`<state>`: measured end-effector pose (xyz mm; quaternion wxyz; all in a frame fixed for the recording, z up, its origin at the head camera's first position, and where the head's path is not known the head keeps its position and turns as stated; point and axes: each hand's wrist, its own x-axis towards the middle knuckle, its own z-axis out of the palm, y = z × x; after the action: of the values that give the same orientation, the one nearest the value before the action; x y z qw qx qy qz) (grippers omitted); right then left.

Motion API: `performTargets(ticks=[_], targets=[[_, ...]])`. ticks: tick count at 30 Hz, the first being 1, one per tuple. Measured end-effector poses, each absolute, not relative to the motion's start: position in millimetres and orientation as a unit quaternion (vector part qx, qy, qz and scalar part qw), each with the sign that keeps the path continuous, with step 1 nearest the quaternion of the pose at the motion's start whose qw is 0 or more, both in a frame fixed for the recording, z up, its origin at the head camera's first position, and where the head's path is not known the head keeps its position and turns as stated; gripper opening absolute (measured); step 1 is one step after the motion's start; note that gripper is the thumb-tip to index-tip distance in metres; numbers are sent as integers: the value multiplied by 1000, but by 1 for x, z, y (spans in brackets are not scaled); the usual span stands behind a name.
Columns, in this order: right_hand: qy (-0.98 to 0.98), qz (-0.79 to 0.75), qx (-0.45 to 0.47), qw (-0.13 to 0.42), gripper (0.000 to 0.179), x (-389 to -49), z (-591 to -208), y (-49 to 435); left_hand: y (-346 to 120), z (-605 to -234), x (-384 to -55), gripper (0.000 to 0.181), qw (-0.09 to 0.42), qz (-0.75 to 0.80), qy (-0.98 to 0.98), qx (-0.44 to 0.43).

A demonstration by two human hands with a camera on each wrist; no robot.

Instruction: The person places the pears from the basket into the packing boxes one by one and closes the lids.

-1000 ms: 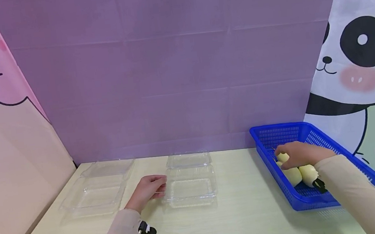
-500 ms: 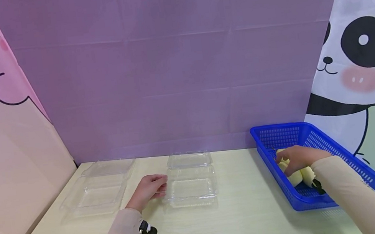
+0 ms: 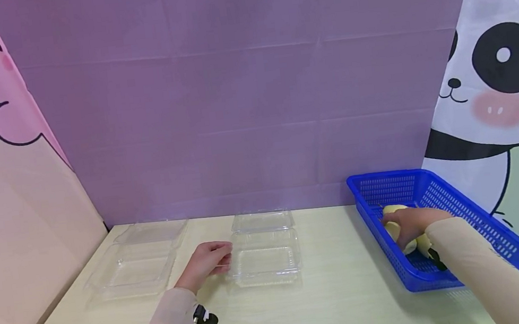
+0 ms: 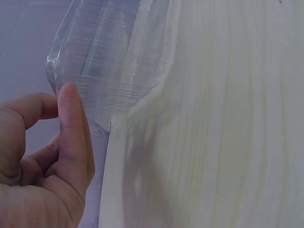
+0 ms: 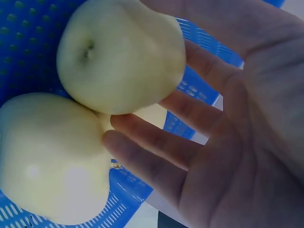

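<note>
My left hand pinches the left rim of a clear plastic clamshell box, which stands with its lid folded back on the table. In the left wrist view, thumb and fingertips meet at the edge of that box. Down inside a blue basket, my right hand grips a pale yellow pear, its thumb on one side and fingers curled on the other. A second pear lies right beside it, and part of another shows behind the fingers. The palm hides some of the fruit in the head view.
Another clear clamshell box, larger and with its lid back, stands on the left of the pale wooden table. A purple cloth hangs behind the table. Printed cloths hang at both sides. The basket has raised walls around the pears.
My right hand has sunk lower and a little left in the basket, its fingers now closer round a pear. The left hand and the boxes have stayed in place.
</note>
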<state>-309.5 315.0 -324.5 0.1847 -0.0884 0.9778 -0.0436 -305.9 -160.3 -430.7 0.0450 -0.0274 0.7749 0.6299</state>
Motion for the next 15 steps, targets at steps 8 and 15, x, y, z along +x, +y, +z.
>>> performTargets(ticks=[8, 15], targets=[[980, -34, -78, 181, 66, -312, -328, 311, -160, -430, -306, 34, 47, 628, 776, -27], [980, -33, -81, 177, 67, -317, -332, 309, -160, -429, -306, 34, 44, 627, 777, -30]])
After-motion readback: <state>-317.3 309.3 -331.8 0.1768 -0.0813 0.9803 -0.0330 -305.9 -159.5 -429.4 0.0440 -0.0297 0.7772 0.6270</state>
